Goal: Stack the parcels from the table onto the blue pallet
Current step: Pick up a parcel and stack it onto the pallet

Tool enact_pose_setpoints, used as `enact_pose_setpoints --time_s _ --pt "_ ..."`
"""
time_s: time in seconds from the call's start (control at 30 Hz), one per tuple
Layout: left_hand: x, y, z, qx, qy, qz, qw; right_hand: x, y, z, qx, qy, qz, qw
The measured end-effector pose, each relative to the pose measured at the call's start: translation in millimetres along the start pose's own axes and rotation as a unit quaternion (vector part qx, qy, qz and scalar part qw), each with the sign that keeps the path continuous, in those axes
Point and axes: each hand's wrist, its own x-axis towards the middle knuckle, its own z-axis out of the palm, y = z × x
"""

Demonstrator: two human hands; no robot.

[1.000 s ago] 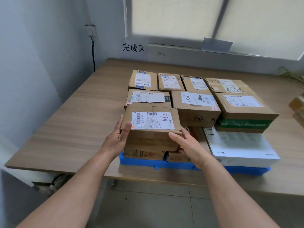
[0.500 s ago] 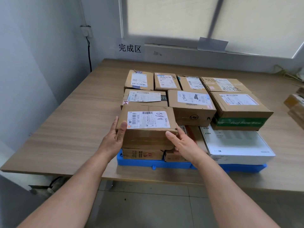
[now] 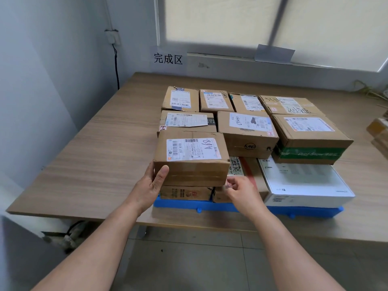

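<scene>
parcels (image 3: 247, 131) on blue pallet (image 3: 304, 212): 11 | left hand (image 3: 151, 185) grips A68 parcel (image 3: 192, 158) | right hand (image 3: 241, 191) curled, grip unclear

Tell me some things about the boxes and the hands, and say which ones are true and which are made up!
1. The left hand grips the box marked A68. True.
2. The pallet is red. False: it is blue.
3. The box marked A68 sits on the bare table. False: it rests on a lower parcel on the pallet.
4. A flat white box lies at the pallet's front right. True.
</scene>
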Motion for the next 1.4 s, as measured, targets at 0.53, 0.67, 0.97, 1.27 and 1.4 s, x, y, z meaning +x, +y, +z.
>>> enact_pose_setpoints --time_s 0.53,0.67,0.97,1.27,1.4 --pt "-7 77 51 0.269 0.24 0.297 0.884 -26 4 -72 -0.108 0.201 -0.085 0.97" --pt "-23 101 111 0.289 0.184 0.312 0.886 -35 33 -107 -0.126 0.22 -0.097 0.962" --pt "-39 136 288 0.354 0.057 0.299 0.884 -72 158 -200 -0.166 0.224 -0.053 0.959" --pt "-51 183 457 0.37 -0.026 0.281 0.885 -109 283 -300 -0.184 0.244 0.031 0.952" --pt "-62 203 520 0.354 -0.063 0.298 0.884 -129 326 -340 -0.192 0.268 0.07 0.942"
